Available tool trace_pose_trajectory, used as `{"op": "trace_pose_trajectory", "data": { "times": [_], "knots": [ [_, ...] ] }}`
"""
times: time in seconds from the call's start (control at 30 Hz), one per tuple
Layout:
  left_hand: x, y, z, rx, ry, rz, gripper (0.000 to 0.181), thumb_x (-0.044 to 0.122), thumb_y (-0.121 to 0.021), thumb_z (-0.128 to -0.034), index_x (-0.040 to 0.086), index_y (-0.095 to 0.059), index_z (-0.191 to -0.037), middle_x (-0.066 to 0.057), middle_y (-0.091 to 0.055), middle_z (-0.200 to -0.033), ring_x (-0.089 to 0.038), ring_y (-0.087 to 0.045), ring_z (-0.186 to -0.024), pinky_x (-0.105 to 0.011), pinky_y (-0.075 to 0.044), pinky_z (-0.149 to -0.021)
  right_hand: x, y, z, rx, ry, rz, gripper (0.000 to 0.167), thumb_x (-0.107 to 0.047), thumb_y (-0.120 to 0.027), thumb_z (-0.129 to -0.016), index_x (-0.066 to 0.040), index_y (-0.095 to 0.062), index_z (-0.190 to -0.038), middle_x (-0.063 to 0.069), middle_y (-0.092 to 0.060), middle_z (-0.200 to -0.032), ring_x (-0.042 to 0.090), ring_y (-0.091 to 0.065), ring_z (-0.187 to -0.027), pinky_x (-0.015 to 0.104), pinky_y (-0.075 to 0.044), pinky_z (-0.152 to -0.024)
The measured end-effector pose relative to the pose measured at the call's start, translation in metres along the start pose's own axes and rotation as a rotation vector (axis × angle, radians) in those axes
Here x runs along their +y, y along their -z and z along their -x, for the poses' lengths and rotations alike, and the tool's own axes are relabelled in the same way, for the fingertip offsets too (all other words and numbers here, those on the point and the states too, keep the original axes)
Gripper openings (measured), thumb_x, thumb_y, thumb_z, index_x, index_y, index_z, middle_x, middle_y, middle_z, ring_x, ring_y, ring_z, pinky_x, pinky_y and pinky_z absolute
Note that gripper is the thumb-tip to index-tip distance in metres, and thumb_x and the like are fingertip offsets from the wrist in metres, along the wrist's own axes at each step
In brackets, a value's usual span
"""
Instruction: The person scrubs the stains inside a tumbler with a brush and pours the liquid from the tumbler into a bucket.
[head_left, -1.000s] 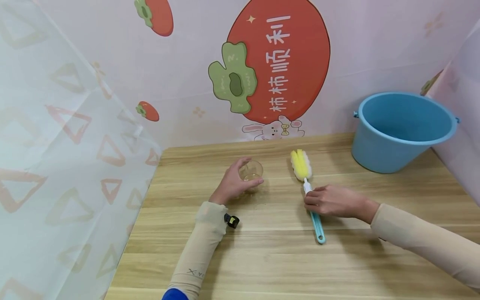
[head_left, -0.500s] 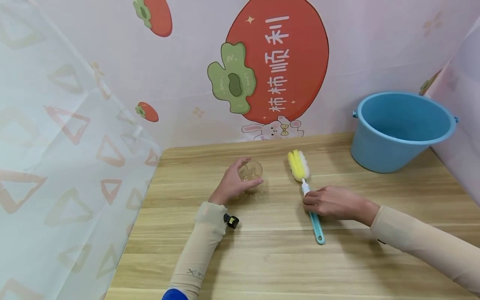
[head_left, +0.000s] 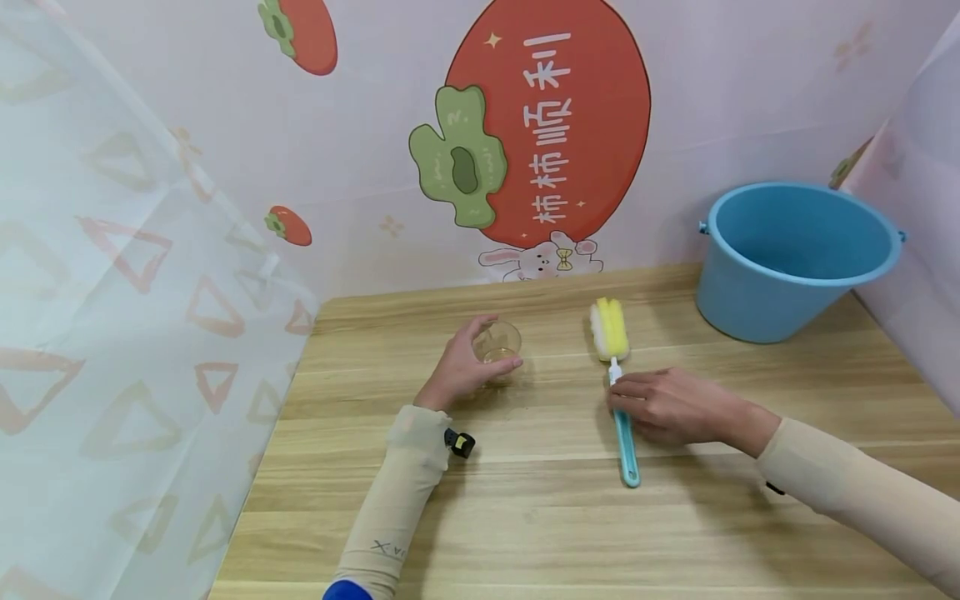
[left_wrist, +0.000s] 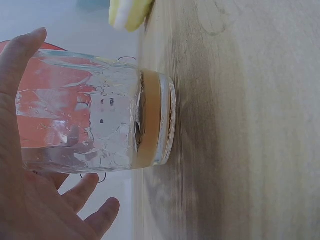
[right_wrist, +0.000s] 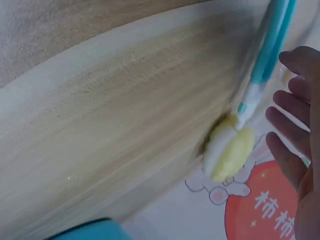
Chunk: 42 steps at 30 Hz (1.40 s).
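Note:
A clear drinking glass (head_left: 498, 340) stands upright on the wooden table. My left hand (head_left: 461, 364) holds it, thumb on one side and fingers on the other, as the left wrist view also shows. Near its base the glass (left_wrist: 100, 115) has a tan band; whether this is liquid, I cannot tell. To the right lies a bottle brush (head_left: 625, 442) with a yellow and white sponge head (head_left: 610, 329) and a white and turquoise handle. Over that handle is my right hand (head_left: 675, 406). In the right wrist view its fingers (right_wrist: 290, 130) are spread and not wrapped round the brush.
A blue bucket (head_left: 765, 300) stands at the back right of the wooden table (head_left: 525, 517). Behind the table hangs a printed cloth (head_left: 360, 167) with persimmon pictures, and another patterned cloth (head_left: 150, 375) borders the left side.
The brush has rolled, so its white sponge side now faces left and the yellow right. My right hand's fingers have loosened from the handle. The left hand and glass stay put.

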<state>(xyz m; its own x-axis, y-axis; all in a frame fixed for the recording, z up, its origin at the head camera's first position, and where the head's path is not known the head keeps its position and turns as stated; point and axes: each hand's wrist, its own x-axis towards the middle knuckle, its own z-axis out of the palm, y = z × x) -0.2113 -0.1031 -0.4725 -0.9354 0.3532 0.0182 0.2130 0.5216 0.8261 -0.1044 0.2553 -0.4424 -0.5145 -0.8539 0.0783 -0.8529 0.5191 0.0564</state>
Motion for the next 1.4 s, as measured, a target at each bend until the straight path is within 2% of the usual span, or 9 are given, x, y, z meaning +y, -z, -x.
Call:
{"op": "trace_pose_trajectory", "data": {
  "times": [0.13, 0.3, 0.43, 0.5, 0.6, 0.8, 0.9, 1.17, 1.4],
  "knots": [
    [-0.001, 0.0, 0.0, 0.0, 0.0, 0.002, 0.096, 0.069, -0.088, -0.0725, 0.04, -0.046, -0.153, 0.005, -0.047, -0.161, -0.028, -0.041, -0.152, -0.064, -0.037, -0.12, -0.002, 0.014, 0.008, 0.032, -0.166, 0.018, 0.056, -0.033, -0.079, -0.094, -0.011, -0.066, -0.144, 0.008, -0.072, -0.138, 0.031, -0.07, -0.126, 0.047, -0.062, -0.09],
    [0.0, 0.001, 0.0, -0.003, 0.002, 0.002, 0.096, 0.068, -0.089, -0.073, 0.039, -0.046, -0.154, 0.005, -0.046, -0.162, -0.027, -0.041, -0.152, -0.064, -0.036, -0.121, -0.001, 0.042, 0.02, 0.052, -0.379, -0.002, 0.073, -0.052, -0.074, -0.094, -0.014, -0.055, -0.155, 0.011, -0.062, -0.152, 0.037, -0.059, -0.141, 0.046, -0.063, -0.087],
    [0.0, 0.001, 0.0, 0.0, 0.008, -0.004, 0.096, 0.069, -0.088, -0.0725, 0.039, -0.046, -0.154, 0.005, -0.046, -0.162, -0.027, -0.041, -0.152, -0.064, -0.036, -0.121, 0.003, 0.067, 0.03, 0.075, -0.505, -0.117, 0.084, -0.053, -0.073, -0.095, -0.014, -0.043, -0.162, 0.018, -0.047, -0.164, 0.043, -0.042, -0.152, 0.059, -0.049, -0.111],
    [0.0, 0.001, 0.0, 0.002, 0.007, -0.002, 0.096, 0.07, -0.088, -0.0723, 0.039, -0.046, -0.153, 0.005, -0.046, -0.162, -0.027, -0.041, -0.152, -0.064, -0.036, -0.121, 0.008, 0.08, 0.036, 0.111, -0.54, -0.158, 0.087, -0.049, -0.075, -0.095, -0.013, -0.037, -0.164, 0.02, -0.039, -0.167, 0.045, -0.034, -0.155, 0.063, -0.032, -0.125],
    [0.001, 0.001, 0.001, 0.006, 0.01, -0.002, 0.096, 0.071, -0.088, -0.0717, 0.04, -0.047, -0.153, 0.006, -0.046, -0.161, -0.027, -0.041, -0.152, -0.064, -0.036, -0.121, 0.018, 0.097, 0.047, 0.202, -0.564, -0.164, 0.093, -0.043, -0.08, -0.092, -0.013, -0.032, -0.166, 0.021, -0.034, -0.17, 0.045, -0.027, -0.159, 0.059, -0.017, -0.132],
    [0.001, 0.001, 0.001, 0.004, 0.011, -0.003, 0.096, 0.069, -0.088, -0.0728, 0.04, -0.046, -0.154, 0.006, -0.046, -0.162, -0.027, -0.041, -0.153, -0.064, -0.036, -0.121, 0.042, 0.122, 0.067, 0.393, -0.635, -0.142, 0.088, -0.039, -0.073, -0.099, -0.012, -0.025, -0.168, 0.027, -0.03, -0.169, 0.049, -0.025, -0.159, 0.063, -0.017, -0.13],
    [0.0, 0.001, 0.001, 0.003, 0.003, -0.002, 0.096, 0.068, -0.088, -0.0733, 0.038, -0.046, -0.154, 0.006, -0.046, -0.161, -0.027, -0.041, -0.152, -0.064, -0.036, -0.121, 0.057, 0.133, 0.075, 0.437, -0.708, -0.144, 0.083, -0.041, -0.063, -0.106, -0.009, -0.02, -0.169, 0.029, -0.027, -0.17, 0.05, -0.02, -0.16, 0.067, -0.014, -0.129],
    [0.0, 0.002, 0.002, 0.003, 0.026, 0.005, 0.096, 0.068, -0.089, -0.073, 0.04, -0.046, -0.154, 0.007, -0.046, -0.162, -0.027, -0.04, -0.153, -0.064, -0.035, -0.121, 0.104, 0.145, 0.093, 0.422, -0.904, -0.139, 0.085, -0.052, -0.042, -0.112, 0.0, -0.005, -0.168, 0.037, -0.013, -0.17, 0.06, -0.015, -0.156, 0.077, -0.013, -0.122],
    [0.002, 0.001, 0.002, 0.006, 0.014, 0.02, 0.093, 0.062, -0.09, -0.0751, 0.038, -0.046, -0.153, 0.006, -0.047, -0.161, -0.027, -0.041, -0.152, -0.064, -0.036, -0.121, 0.141, 0.14, 0.112, 0.359, -1.118, -0.128, 0.091, -0.062, -0.028, -0.11, 0.001, 0.003, -0.167, 0.035, -0.005, -0.171, 0.058, -0.01, -0.158, 0.075, -0.013, -0.122]
  ]
}}
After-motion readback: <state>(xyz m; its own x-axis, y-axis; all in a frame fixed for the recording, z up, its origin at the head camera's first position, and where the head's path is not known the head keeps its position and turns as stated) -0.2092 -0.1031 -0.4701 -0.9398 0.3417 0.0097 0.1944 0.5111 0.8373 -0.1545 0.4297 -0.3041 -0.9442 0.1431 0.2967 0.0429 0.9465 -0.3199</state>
